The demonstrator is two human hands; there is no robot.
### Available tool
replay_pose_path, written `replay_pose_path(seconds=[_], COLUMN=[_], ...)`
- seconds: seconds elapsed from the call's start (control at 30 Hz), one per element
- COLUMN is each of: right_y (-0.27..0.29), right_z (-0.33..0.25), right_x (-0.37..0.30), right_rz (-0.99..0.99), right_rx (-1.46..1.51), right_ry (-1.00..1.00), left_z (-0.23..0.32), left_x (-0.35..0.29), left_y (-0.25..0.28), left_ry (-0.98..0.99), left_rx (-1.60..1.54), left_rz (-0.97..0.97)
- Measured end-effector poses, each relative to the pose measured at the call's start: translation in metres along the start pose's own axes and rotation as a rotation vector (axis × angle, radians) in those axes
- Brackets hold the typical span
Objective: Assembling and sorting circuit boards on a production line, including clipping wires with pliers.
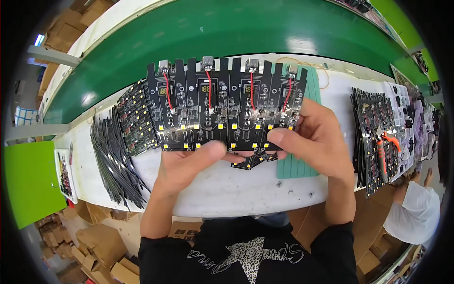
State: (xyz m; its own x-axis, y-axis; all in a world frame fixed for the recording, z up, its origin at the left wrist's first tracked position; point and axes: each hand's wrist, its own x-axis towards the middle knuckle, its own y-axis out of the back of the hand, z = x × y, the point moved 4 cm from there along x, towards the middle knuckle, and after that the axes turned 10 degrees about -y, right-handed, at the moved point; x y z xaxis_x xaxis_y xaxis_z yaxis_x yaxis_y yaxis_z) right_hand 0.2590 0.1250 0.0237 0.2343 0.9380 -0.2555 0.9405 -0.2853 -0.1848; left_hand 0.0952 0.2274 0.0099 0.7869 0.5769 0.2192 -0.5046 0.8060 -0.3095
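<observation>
Both hands hold up a black circuit board panel (pixel 226 102) over the white bench. It has several repeated sections, each with a silver metal part at the top edge, a red wire and small yellow-white LEDs. My left hand (pixel 191 163) grips the lower left edge, thumb on the face and fingers behind. My right hand (pixel 314 142) pinches the lower right edge with its thumb on the front. Below the panel, part of another black board (pixel 246 164) shows on the bench. A turquoise ribbed mat (pixel 297 168) lies partly hidden behind the panel and my right hand.
Left lie a bundle of black strips (pixel 116 158) and a stack of boards (pixel 135 118). Orange-handled cutters (pixel 382 154) rest on the boards (pixel 371 113) at right. A green conveyor belt (pixel 213 28) runs behind. Another person in a white top (pixel 416 213) is at right.
</observation>
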Motion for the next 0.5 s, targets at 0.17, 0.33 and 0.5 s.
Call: replay_pose_path(seconds=[0.17,0.33,0.5], right_y=[-0.001,-0.006,-0.007], right_z=[-0.001,0.003,0.001], right_x=[-0.001,-0.003,-0.002], right_rz=[0.092,0.323,0.095], right_rx=[-0.22,-0.576,-0.121], right_ry=[0.011,0.15,0.029], left_z=[0.004,-0.007,-0.002], left_x=[-0.005,-0.008,-0.003], left_y=[-0.016,-0.02,-0.007], left_ry=[-0.001,-0.083,0.079], left_rx=[0.037,0.39,-0.015], left_rz=[0.121,-0.015,0.174])
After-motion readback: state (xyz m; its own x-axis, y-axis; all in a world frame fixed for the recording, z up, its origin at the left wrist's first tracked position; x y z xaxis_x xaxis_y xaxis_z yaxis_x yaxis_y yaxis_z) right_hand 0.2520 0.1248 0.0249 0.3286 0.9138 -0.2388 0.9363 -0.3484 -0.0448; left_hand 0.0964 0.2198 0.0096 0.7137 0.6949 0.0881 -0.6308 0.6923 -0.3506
